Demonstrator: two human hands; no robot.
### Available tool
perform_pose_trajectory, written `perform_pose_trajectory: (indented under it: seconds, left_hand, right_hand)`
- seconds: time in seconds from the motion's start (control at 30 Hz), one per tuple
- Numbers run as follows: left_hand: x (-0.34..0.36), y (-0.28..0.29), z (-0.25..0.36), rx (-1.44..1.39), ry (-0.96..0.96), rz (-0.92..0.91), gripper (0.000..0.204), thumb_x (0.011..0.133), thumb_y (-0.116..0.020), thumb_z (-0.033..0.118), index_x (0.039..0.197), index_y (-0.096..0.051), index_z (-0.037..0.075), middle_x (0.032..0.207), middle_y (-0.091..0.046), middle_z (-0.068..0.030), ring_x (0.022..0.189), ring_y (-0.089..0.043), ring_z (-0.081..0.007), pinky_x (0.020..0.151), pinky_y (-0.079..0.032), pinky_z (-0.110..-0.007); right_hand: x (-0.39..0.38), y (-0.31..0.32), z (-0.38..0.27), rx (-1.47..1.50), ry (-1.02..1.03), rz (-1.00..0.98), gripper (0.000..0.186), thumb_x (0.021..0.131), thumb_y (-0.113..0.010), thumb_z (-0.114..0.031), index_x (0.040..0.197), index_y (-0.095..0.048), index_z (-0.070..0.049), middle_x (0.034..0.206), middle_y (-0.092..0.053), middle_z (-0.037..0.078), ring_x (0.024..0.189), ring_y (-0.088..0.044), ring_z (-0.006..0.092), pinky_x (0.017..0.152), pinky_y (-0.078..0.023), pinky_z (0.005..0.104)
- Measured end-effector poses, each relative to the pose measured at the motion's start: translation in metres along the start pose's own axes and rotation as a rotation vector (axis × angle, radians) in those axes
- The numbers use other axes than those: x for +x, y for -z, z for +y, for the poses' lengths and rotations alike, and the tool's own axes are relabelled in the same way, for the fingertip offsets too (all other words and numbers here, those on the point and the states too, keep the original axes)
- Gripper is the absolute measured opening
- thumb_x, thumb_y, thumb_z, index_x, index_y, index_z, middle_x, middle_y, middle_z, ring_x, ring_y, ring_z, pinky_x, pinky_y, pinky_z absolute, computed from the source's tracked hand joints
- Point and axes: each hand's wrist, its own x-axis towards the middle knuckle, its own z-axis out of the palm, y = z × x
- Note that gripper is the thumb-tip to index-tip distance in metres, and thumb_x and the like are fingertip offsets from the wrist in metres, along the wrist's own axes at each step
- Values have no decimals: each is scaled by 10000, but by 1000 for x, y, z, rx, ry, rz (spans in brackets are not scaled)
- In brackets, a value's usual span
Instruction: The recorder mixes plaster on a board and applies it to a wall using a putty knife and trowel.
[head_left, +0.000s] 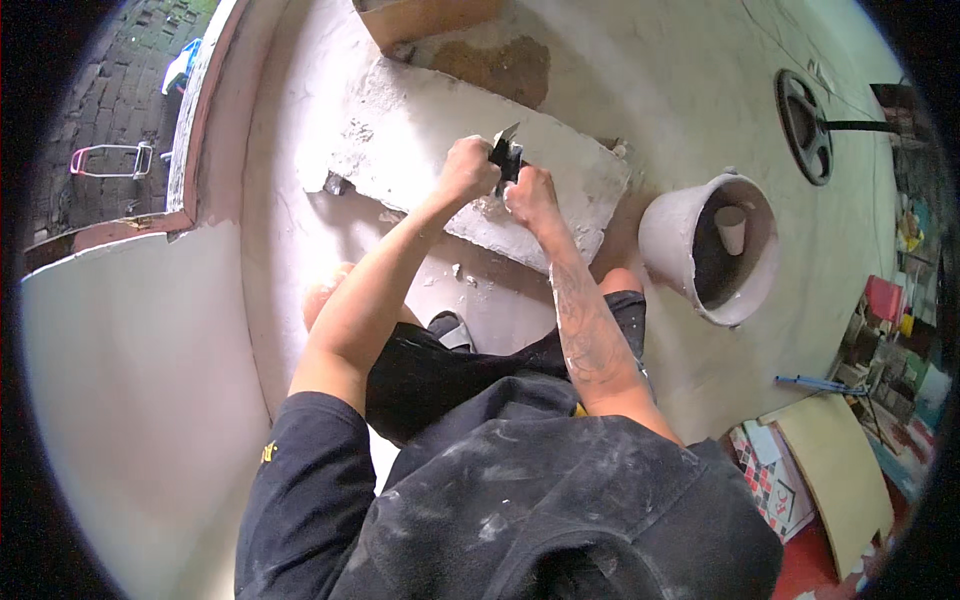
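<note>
My left hand (470, 168) and my right hand (533, 197) are close together in front of me, both with curled fingers. Between them is a dark flat-bladed scraper (507, 157), its thin pale edge pointing up and away. Whether this is one tool or two pressed together I cannot tell, since the fingers cover the handle. Both fists close on it. Beneath the hands lies a rough slab (420, 130) coated in white plaster, set at a slant, with crumbly patches at its left end.
To the right a plaster-smeared bucket (665, 240) holds a pale cup (732, 230). A cardboard box (430, 22) stands beyond the slab, near a brown damp patch (500, 70). Further right are a black spoked round base (803, 127) with a pole and a curved board (835, 480).
</note>
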Motion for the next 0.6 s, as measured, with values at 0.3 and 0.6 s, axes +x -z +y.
perform_pose_trajectory:
  seconds: [0.3, 0.6]
  left_hand:
    - [6, -4, -32, 339, -391, 102, 125, 660, -501, -23, 711, -614, -43, 789, -594, -272, 775, -625, -398, 695, -512, -456]
    - [-1, -3, -31, 566, -639, -20, 125, 768, -504, 8, 715, -613, -25, 935, -531, -178, 821, -588, -329, 738, -510, -400]
  right_hand:
    - [-20, 52, 30, 126, -8, 174, 287, 718, -608, -132, 956, -604, 29, 898, -642, 248, 866, -638, 368, 776, -483, 427]
    - [-28, 106, 40, -135, 233, 149, 369, 781, -571, -25, 1137, -575, -122, 942, -626, 222, 891, -614, 377, 762, -476, 433]
